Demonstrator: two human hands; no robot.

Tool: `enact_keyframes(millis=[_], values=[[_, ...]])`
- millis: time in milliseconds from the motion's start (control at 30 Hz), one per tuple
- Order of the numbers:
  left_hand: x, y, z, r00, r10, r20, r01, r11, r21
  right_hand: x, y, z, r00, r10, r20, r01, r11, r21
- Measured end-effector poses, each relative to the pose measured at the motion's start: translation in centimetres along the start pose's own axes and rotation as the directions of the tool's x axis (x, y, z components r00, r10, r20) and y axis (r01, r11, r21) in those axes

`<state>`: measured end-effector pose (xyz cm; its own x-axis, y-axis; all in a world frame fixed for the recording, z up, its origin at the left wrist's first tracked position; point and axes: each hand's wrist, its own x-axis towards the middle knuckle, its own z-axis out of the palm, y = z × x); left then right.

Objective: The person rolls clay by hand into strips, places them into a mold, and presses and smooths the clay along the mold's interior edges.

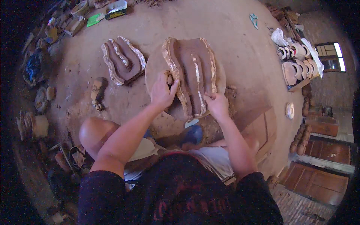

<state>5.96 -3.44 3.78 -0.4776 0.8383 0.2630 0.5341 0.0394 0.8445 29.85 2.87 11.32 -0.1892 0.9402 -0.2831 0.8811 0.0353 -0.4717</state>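
Brown with pale, crusty rims, the big slab [186,60] is sitting on a round board [153,67] mid-scene, long axis running near to far, narrower end pointing at the person. Left hand [163,92] is curling round a small brown lump [170,79], thumb pressing by the left rim. Right hand [217,105] is pinching at the near right edge, can't tell on what. A smaller slab [133,63] is lying left on the dusty floor [243,48]; curved pieces [300,67] are stacking up far right, near a window [330,56].
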Motion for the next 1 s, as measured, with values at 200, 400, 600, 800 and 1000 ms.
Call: enact_keyframes(millis=[200, 400, 600, 800, 1000], values=[[0.2, 0.4, -0.7, 1.0, 0.005, 0.012, -0.006, 1.0, 0.01, -2.7, 0.6, 0.7, 0.993, -0.078, -0.087, 0.067, 0.989, -0.133], [0.6, 0.4, -0.7, 0.999, 0.034, 0.035, -0.035, 0.999, 0.018, -4.6, 1.3, 1.6, 0.994, -0.031, -0.103, 0.014, 0.986, -0.164], [1.0, -0.4, -1.0, 0.999, 0.03, 0.026, -0.03, 1.0, 0.004, -5.2, 1.8, 1.3, 0.963, -0.225, -0.15, 0.205, 0.969, -0.139], [1.7, -0.4, -1.3, 0.997, 0.033, 0.07, -0.035, 0.999, 0.038, -2.0, 0.7, -1.7, 0.988, -0.104, -0.111, 0.13, 0.956, 0.264], [2.0, 0.5, -1.8, 0.995, 0.014, 0.098, -0.02, 0.998, 0.06, 4.2, -2.5, -2.2, 0.914, -0.405, -0.012, 0.399, 0.904, -0.154]])
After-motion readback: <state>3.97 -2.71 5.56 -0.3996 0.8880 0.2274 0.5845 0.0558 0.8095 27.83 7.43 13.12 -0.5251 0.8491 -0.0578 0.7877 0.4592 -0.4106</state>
